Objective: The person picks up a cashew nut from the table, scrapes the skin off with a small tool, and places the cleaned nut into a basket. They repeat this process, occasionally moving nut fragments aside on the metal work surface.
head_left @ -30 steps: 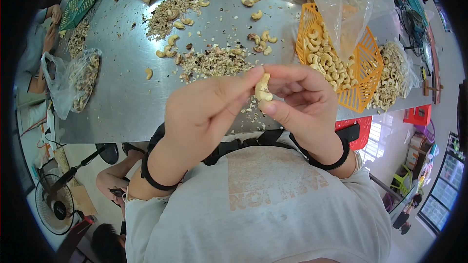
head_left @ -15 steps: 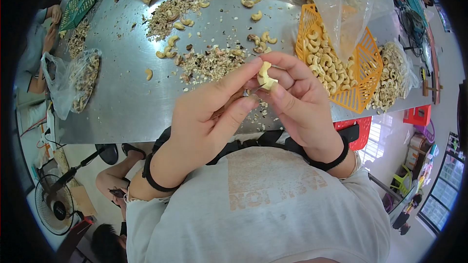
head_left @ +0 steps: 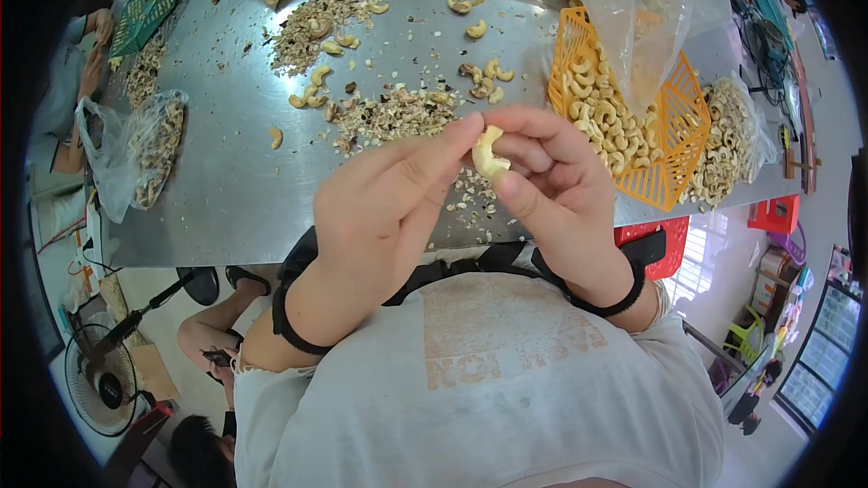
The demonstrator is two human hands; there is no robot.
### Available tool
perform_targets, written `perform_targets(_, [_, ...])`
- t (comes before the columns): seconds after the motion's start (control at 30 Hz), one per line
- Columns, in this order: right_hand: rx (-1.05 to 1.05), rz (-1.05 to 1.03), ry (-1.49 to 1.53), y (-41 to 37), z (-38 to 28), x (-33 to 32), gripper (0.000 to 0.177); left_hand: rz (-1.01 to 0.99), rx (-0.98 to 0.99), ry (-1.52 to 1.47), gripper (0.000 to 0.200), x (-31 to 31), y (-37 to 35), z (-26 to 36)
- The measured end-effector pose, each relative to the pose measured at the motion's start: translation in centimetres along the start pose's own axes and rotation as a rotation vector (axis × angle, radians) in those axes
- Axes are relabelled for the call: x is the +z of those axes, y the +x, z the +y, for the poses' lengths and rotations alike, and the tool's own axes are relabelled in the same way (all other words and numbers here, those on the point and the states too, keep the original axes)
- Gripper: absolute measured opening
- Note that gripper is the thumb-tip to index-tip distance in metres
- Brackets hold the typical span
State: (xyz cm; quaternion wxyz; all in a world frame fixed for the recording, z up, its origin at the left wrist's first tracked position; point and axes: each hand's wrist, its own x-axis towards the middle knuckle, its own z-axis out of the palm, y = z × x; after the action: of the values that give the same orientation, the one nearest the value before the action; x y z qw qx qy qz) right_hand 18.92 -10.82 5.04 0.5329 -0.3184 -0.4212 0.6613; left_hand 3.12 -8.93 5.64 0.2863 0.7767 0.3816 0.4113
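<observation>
Pinching a nut (head_left: 487, 155) between thumb and forefinger, the right hand (head_left: 565, 203) is holding it above the table (head_left: 235, 185), its curve standing roughly upright. The left hand (head_left: 375, 203) is meeting, or nearly meeting, the nut's upper left side; its fingers are curling, and whether they are grasping anything I cannot tell.

The table's near edge is running below the hands, with both wrists lying on the wearer's side of it. Crumbs (head_left: 398, 117) are lying just beyond the fingertips. An orange basket (head_left: 665, 176) of nuts is sitting beside the right hand, farther right, with clear plastic (head_left: 624, 36) hanging over part of it. Leftward, metal surface is stretching from the left hand toward a bag (head_left: 113, 163), one loose nut (head_left: 276, 136) resting between.

Faded lettering is showing upside down on the shirt (head_left: 362, 416), too worn for sure reading; the fan's (head_left: 110, 389) hub is bearing writing too small to read.
</observation>
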Motion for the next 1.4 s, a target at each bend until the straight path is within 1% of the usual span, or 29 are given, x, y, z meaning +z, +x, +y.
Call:
perform_targets(0.03, [0.000,0.001,-0.001,0.0,0.0,-0.1,0.034,-0.001,0.000,-0.001,0.037,0.1,0.0,-0.1])
perform_targets(0.1, [0.036,-0.010,0.084,0.2,0.1,-0.3,0.034,0.002,-0.125,-0.334,0.036,0.1,-0.1,-0.3])
perform_targets(0.13, [0.036,-0.010,0.083,0.3,0.1,-0.4,0.034,0.002,-0.124,-0.335,0.036,0.1,-0.1,-0.2])
perform_targets(0.2, [0.038,-0.028,0.149,0.3,0.2,-0.4,0.034,-0.019,-0.202,-0.388,0.034,0.1,-0.2,0.1])
perform_targets(0.33, [0.048,-0.032,0.157,0.3,0.1,-0.3,0.034,-0.012,-0.225,-0.390,0.035,0.3,-0.4,0.1])
perform_targets(0.43, [0.028,-0.018,0.135,0.3,0.0,-0.2,0.034,-0.009,-0.184,-0.365,0.034,0.2,-0.3,-0.2])
perform_targets(0.5, [0.048,-0.010,0.074,0.1,-0.1,-0.2,0.033,-0.081,-0.092,-0.190,0.034,-0.3,0.0,-0.2])
perform_targets(0.63, [0.042,-0.007,0.060,0.2,0.0,-0.1,0.033,-0.091,-0.078,-0.092,0.032,-0.5,0.1,0.2])
perform_targets(0.7, [0.046,-0.051,0.108,0.2,0.2,-0.4,0.032,-0.012,-0.383,-0.494,0.031,-0.3,-0.3,0.5])
perform_targets(0.73, [0.046,-0.051,0.108,0.3,0.3,-0.4,0.032,-0.013,-0.383,-0.494,0.031,-0.3,-0.3,0.4])
perform_targets(0.8, [0.066,-0.037,0.159,0.4,0.3,-0.4,0.032,-0.051,-0.304,-0.399,0.030,-0.3,-0.3,0.2])
perform_targets(0.9, [0.105,-0.007,0.222,0.4,0.1,-0.2,0.032,-0.072,-0.267,-0.383,0.031,-0.2,-0.3,0.1])
perform_targets(1.03, [0.131,0.029,0.230,0.4,0.2,-0.1,0.033,-0.079,-0.216,-0.385,0.032,0.0,-0.3,-0.1])
perform_targets(1.1, [0.121,0.036,0.235,0.4,0.3,0.0,0.033,-0.096,-0.366,-0.398,0.034,-0.3,-0.1,0.6])
perform_targets(1.2, [0.131,0.019,0.153,0.3,0.3,-0.2,0.032,-0.128,-0.393,-0.400,0.034,-0.6,-0.1,0.7])
perform_targets(1.3, [0.129,0.012,0.160,0.4,0.2,0.0,0.030,-0.137,-0.408,-0.477,0.034,-0.7,0.0,0.8])
perform_targets(1.4, [0.100,0.004,0.156,0.6,0.2,-0.3,0.029,-0.113,-0.389,-0.440,0.035,-0.6,-0.1,1.1])
